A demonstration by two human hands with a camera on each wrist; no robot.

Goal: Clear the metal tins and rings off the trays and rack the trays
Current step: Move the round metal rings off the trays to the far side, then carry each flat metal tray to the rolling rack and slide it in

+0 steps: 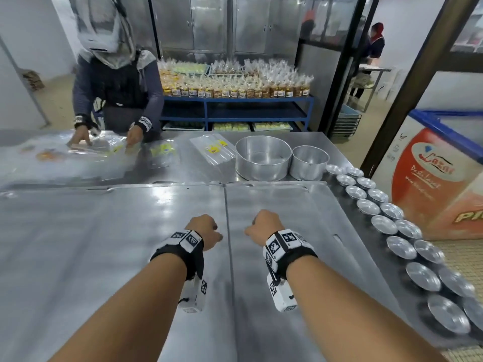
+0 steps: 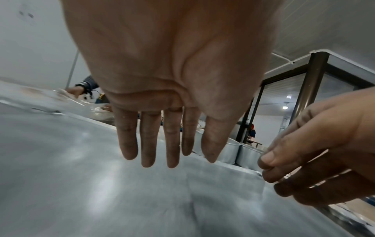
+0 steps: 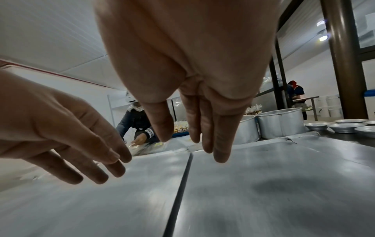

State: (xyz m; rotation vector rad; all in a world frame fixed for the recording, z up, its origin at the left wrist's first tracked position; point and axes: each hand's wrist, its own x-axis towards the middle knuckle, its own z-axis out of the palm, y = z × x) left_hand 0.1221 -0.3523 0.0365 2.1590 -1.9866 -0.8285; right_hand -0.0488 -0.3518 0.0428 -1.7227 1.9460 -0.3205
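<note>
Hidden: fingertips are dropping out of sight in the head view; the rack is not showing.
Left hand (image 1: 202, 228): fingers (image 2: 172, 144) hanging straight, released, holding nothing, hovering over the left tray (image 1: 104, 244).
Right hand (image 1: 264, 226): fingers (image 3: 221, 141) hanging straight, released, empty, over the right tray (image 1: 313, 220).
Trays: lying side by side on the bench (image 1: 183, 168).
Tins (image 1: 407, 228): sitting in rows beside the right tray.
Rings (image 1: 262, 158): standing behind the trays.

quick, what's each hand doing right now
Left hand: open, fingers straight, holding nothing, above the left tray.
Right hand: open, fingers straight, holding nothing, above the right tray.
</note>
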